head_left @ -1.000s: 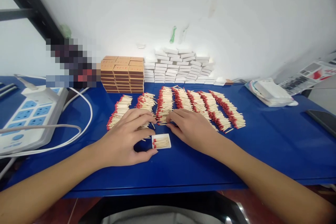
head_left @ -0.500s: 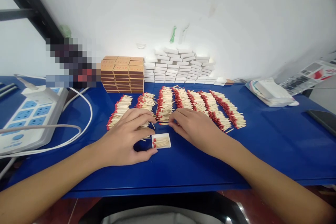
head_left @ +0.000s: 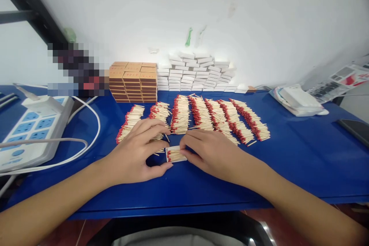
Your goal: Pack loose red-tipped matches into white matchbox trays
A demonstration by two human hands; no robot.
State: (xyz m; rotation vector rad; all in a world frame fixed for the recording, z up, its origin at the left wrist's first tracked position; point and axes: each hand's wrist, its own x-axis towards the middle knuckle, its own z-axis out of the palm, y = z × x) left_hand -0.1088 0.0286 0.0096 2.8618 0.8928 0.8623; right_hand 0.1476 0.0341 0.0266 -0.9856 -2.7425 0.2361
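A small white matchbox tray [head_left: 173,160] lies on the blue table with several red-headed matches [head_left: 174,154] in it. My left hand [head_left: 145,150] curves around the tray's left end, thumb at the near edge and forefinger at the far edge, steadying it. At the tray's right end, my right hand [head_left: 206,150] has thumb and forefinger pinched together over the matches. Its fingers hide that end, and the match between them barely shows. Behind both hands, loose matches [head_left: 181,113] lie in several rows, partly covered by my left fingers.
Brown matchboxes [head_left: 133,82] are stacked by the wall, beside a pile of white trays [head_left: 191,73]. A power strip [head_left: 37,127] with white cables stands at the left. A white packet [head_left: 301,100] and a dark phone-like object [head_left: 354,130] lie at the right.
My right hand has moved slightly left and nearer, from the front of a match row to over the tray's right end. My left hand keeps its place at the tray.
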